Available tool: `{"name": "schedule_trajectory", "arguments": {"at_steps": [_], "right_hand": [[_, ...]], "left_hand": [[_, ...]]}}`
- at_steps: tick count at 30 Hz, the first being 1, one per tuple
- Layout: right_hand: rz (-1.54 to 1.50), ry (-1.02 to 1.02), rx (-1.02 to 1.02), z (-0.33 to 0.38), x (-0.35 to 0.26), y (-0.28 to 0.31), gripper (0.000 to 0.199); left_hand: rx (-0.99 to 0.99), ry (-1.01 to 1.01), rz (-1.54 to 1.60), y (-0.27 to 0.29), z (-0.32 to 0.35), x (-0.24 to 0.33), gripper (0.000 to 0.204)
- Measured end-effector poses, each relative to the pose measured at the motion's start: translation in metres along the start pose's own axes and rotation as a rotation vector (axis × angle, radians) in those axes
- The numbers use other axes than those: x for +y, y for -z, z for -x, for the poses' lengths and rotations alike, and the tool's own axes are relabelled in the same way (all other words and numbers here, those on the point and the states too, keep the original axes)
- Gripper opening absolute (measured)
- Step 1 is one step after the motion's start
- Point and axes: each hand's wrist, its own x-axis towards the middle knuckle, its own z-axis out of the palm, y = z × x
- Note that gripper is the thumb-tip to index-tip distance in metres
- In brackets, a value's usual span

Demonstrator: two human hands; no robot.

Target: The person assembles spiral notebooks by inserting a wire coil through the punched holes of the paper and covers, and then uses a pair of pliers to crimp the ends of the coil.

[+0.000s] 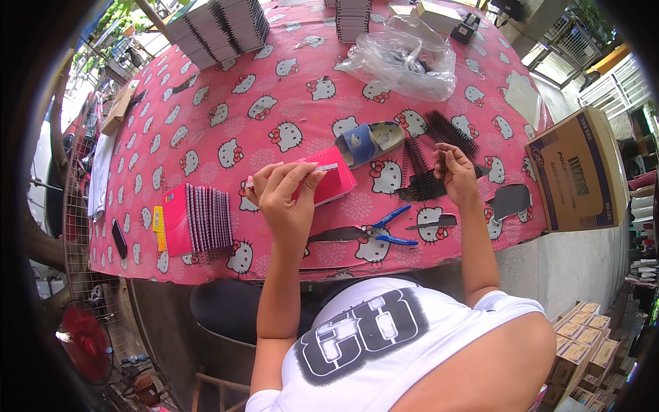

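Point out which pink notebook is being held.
The pink notebook at table centre, gripped by the left hand; the other pink ones stand in a row farther left, untouched.

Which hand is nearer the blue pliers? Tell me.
Left. The left hand holds a pink notebook just up-left of the pliers; the right hand is farther up-right, at the black combs.

Single head-worn fisheye view, steeply downward over the pink-clothed table (226, 89); close range

a brown and blue cardboard box (575, 172) is standing at the counter's right edge. small tan cartons (583, 340) are lying stacked on the floor, lower right. a clear plastic bag (405, 58) is lying on the far counter.
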Motion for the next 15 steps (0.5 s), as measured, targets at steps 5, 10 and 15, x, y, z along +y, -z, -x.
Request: {"name": "schedule_trajectory", "arguments": {"at_steps": [5,10,15], "right_hand": [[0.304,0.005,-0.058,-0.004,-0.001,-0.011,0.025],[0.728,0.223,-0.273,0.012,-0.013,-0.121,0.024],[0.964,0.464,-0.381,0.007,-0.024,-0.176,0.02]], "left_hand": [[-0.003,0.008,-0.022,0.002,-0.001,0.004,0.018],[0.014,0.008,0.01,0.002,0.002,0.002,0.017],[0.018,0.022,0.039,0.003,0.002,0.003,0.016]]}}
